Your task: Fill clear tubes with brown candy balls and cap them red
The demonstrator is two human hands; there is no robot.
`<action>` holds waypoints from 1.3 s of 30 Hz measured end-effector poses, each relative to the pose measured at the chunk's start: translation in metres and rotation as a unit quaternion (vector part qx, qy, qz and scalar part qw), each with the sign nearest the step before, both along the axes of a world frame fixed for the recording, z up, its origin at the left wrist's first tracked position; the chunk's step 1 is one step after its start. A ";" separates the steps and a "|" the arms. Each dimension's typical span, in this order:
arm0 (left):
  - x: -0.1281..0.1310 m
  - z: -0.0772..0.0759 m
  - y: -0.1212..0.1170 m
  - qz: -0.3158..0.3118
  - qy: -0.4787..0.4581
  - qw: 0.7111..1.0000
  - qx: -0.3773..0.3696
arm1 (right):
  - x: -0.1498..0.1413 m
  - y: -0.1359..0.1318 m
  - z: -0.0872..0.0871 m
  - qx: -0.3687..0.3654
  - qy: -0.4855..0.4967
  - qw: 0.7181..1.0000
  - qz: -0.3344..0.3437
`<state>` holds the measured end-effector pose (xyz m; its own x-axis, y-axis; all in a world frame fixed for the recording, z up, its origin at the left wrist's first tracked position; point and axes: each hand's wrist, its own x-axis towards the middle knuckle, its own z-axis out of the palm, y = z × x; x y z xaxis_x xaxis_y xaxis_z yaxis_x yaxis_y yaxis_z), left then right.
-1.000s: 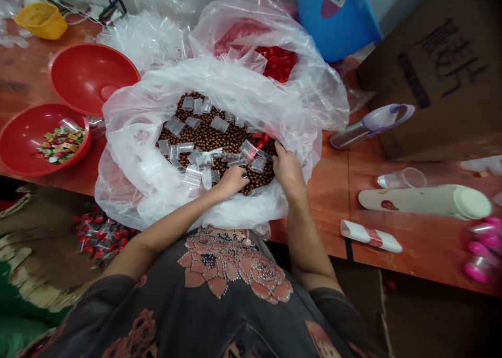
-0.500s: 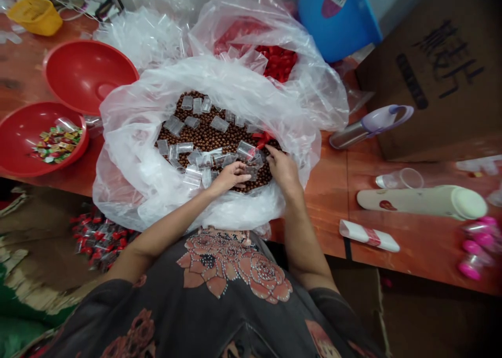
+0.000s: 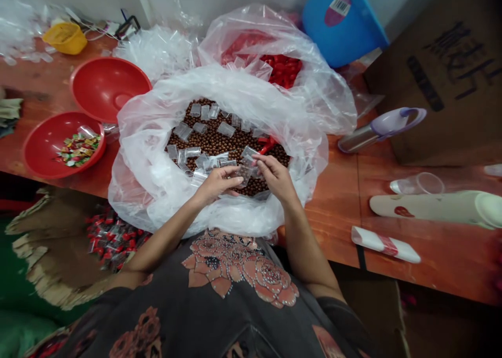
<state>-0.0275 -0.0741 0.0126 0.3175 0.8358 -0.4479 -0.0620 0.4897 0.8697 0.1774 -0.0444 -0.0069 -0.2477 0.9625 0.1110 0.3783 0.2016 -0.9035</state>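
As the left hand (image 3: 215, 184) curled narrowly just beside a clear plastic sleeve (image 3: 245, 174), the right hand (image 3: 276, 177) pinched that sleeve above brown beads (image 3: 227, 143) at frame centre.

Glossy clear plastic bag (image 3: 155, 191), smooth clear plastic sleeves (image 3: 226, 129), shiny brown balls (image 3: 235, 143); glossy red plastic bowl (image 3: 94, 83), varnished wood tabletop (image 3: 329, 232), matt cardboard box (image 3: 439, 117).

The bare left forearm (image 3: 164, 238) and bare right forearm (image 3: 304, 243) reach forward and inward from the chest in a dark grey, rose-printed top (image 3: 235, 274). Ahead of that chest, the left hand (image 3: 215, 184) lies partly turned palm-up, its fingers (image 3: 233, 174) curled toward the right hand (image 3: 275, 176), whose fingers (image 3: 263, 162) arch downward, close beside them.
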 end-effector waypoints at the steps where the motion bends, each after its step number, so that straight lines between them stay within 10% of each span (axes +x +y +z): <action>1: -0.001 0.000 0.000 0.006 -0.004 1.000 0.008 | -0.003 -0.002 0.001 -0.023 0.029 0.999 0.011; 15: -0.008 -0.003 0.003 -0.004 -0.052 0.997 0.051 | -0.009 -0.009 0.004 0.033 0.011 0.995 0.089; 23: -0.018 -0.010 -0.001 0.019 -0.066 0.996 0.064 | -0.005 -0.005 -0.010 -0.025 0.074 0.997 -0.012; 31: -0.021 -0.006 0.000 0.056 -0.073 0.994 0.055 | 0.009 0.010 -0.021 0.112 -0.182 0.977 -0.027; 39: -0.020 -0.007 -0.005 0.067 -0.078 0.994 0.034 | 0.001 -0.001 -0.023 0.107 -0.189 0.975 0.044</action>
